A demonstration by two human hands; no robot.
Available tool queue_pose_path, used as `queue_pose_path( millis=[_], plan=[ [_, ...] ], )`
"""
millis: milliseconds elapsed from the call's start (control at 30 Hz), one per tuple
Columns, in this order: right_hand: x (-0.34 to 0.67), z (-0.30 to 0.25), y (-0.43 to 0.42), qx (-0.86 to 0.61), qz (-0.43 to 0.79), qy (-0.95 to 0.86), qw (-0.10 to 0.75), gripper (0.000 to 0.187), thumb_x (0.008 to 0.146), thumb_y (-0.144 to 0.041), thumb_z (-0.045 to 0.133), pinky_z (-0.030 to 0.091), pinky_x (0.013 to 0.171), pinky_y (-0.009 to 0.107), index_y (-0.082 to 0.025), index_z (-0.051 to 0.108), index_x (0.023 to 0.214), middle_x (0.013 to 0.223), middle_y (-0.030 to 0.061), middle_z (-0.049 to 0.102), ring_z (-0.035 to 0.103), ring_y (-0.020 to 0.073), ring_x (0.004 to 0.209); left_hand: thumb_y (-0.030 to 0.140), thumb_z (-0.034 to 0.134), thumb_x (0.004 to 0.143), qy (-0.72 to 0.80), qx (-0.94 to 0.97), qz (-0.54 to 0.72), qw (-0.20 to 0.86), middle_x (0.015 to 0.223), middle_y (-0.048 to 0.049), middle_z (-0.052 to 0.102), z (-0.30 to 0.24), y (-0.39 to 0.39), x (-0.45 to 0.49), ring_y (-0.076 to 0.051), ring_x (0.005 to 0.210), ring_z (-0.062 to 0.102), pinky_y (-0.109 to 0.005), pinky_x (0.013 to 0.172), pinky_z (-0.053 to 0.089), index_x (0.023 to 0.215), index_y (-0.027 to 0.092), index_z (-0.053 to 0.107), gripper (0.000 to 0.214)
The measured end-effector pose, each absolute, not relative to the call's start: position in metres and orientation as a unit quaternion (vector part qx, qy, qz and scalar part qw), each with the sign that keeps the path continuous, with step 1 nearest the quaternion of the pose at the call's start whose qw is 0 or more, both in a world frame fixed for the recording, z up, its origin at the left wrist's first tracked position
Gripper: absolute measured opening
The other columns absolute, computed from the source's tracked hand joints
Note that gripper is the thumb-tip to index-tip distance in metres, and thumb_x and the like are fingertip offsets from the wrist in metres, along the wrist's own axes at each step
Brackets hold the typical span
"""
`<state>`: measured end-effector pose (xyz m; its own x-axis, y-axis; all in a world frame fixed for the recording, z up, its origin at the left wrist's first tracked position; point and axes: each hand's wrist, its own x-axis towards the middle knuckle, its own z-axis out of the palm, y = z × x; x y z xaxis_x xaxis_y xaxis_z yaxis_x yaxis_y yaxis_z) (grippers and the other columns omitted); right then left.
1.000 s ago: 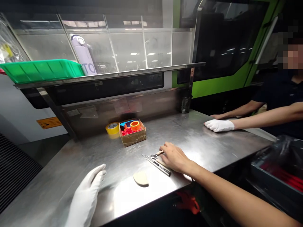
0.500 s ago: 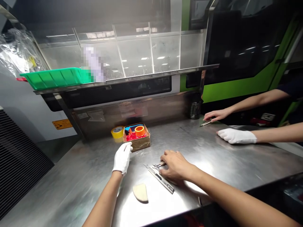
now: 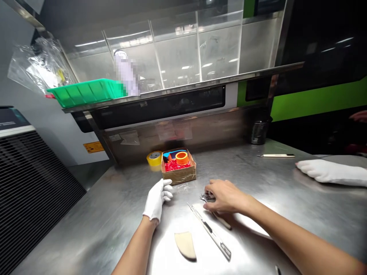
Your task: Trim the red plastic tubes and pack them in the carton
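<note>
My left hand (image 3: 157,198) wears a white glove and rests on the steel table (image 3: 120,214) just in front of a small cardboard box (image 3: 180,175); its fingers are curled in with nothing visible in them. My bare right hand (image 3: 226,196) lies palm down, fingertips closed on a small metal tool (image 3: 204,198) whose end sticks out to the left. A thin wooden-handled tool (image 3: 223,221) pokes out beneath that hand. A long slim metal knife (image 3: 210,230) lies between my forearms, and a flat beige piece (image 3: 185,244) lies nearer to me.
The box holds red bits and an orange ring (image 3: 181,157); a yellow tape roll (image 3: 154,157) sits beside it. A co-worker's gloved hand (image 3: 329,172) rests at the right, near a white pen-like tool (image 3: 275,155) and a dark cup (image 3: 259,132). A green tray (image 3: 86,91) sits on the shelf.
My left hand moved up from the near table edge to the box and curled its fingers. The view shifted left. The co-worker's bare hand left the pen-like tool lying on the table.
</note>
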<state>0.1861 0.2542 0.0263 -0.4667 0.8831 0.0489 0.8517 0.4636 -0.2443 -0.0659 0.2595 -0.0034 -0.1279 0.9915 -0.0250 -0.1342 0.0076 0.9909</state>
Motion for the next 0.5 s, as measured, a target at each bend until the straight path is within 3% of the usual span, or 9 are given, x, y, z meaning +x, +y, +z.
queue_pose_path(
  millis=[167,300,400,500],
  plan=[
    [0.197,0.008,0.265,-0.509,0.126,-0.837,0.154,0.032,0.088,-0.046,0.049,0.038,0.068,0.028,-0.020,0.064,0.099,0.090,0.0058,0.064,0.059,0.0208,0.080,0.060,0.029,0.092,0.398,0.351,0.549,0.645,0.099,-0.0123,0.066,0.011,0.253,-0.068,-0.017,0.078,0.063,-0.030,0.065,0.051,0.112,0.009,0.061,0.063],
    [0.203,0.001,0.271,-0.517,0.144,-0.824,0.183,0.029,0.089,-0.042,0.047,0.038,0.066,0.027,-0.021,0.064,0.097,0.089,0.0048,0.066,0.059,0.0196,0.078,0.065,0.023,0.089,0.348,0.324,0.544,0.692,0.128,-0.0179,0.057,0.015,0.250,-0.070,-0.023,0.094,0.063,-0.033,0.076,0.052,0.119,0.008,0.060,0.074],
    [0.206,-0.002,0.275,-0.513,0.153,-0.821,0.196,0.028,0.087,-0.042,0.047,0.040,0.067,0.029,-0.022,0.065,0.096,0.090,0.0050,0.067,0.060,0.0210,0.081,0.067,0.025,0.088,0.338,0.316,0.536,0.706,0.129,-0.0190,0.056,0.015,0.250,-0.070,-0.024,0.096,0.063,-0.034,0.077,0.052,0.120,0.007,0.059,0.076],
    [0.213,-0.010,0.274,-0.498,0.166,-0.825,0.211,0.032,0.086,-0.044,0.045,0.043,0.073,0.035,-0.023,0.066,0.096,0.097,0.0086,0.068,0.061,0.0253,0.086,0.062,0.033,0.089,0.350,0.310,0.532,0.706,0.115,-0.0157,0.063,0.014,0.245,-0.066,-0.020,0.088,0.064,-0.033,0.072,0.053,0.115,0.009,0.059,0.065]
  ],
)
